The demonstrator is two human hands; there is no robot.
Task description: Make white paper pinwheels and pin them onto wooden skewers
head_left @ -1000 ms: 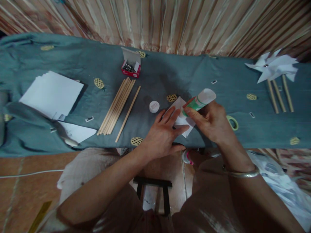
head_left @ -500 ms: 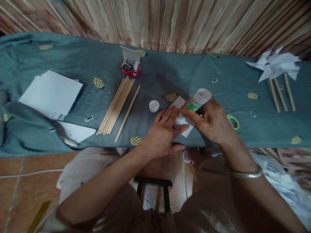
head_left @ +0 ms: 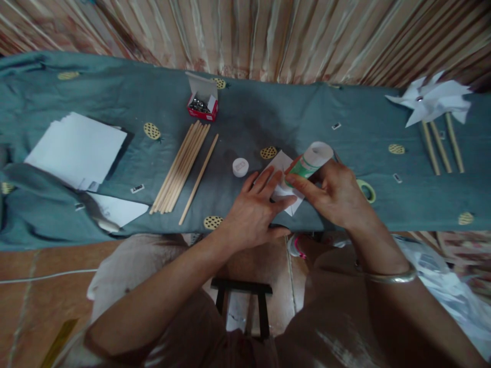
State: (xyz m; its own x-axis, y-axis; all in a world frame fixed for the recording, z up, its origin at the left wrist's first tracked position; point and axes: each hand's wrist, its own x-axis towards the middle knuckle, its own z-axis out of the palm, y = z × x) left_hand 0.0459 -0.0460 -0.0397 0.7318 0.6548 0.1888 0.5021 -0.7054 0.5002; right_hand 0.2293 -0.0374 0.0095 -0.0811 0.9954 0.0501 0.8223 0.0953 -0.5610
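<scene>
A small folded white paper point(head_left: 288, 204) lies near the front edge of the cloth-covered table. My left hand point(head_left: 255, 212) rests on it with fingers spread, pressing its left side down. In my right hand point(head_left: 333, 191) is a thick green and white glue stick point(head_left: 311, 159), tilted, its lower end at the paper's surface; the tip is hidden by my fingers. A round white cap point(head_left: 240, 167) sits to the left of the paper. Just right of my right hand shows a pale green ring point(head_left: 366, 190), possibly a scissors handle, partly covered by the hand.
Several wooden sticks point(head_left: 180, 168) lie left of the cap, one apart from the bunch. Behind them stands an open red box point(head_left: 202, 110) of small metal pieces. A stack of white paper point(head_left: 76, 148) is at left, and paper pinwheels point(head_left: 433, 102) on sticks at right.
The whole view has shifted slightly. Both hands stay at the paper, and the glue stick keeps nearly the same tilt, with at most a tiny movement.
</scene>
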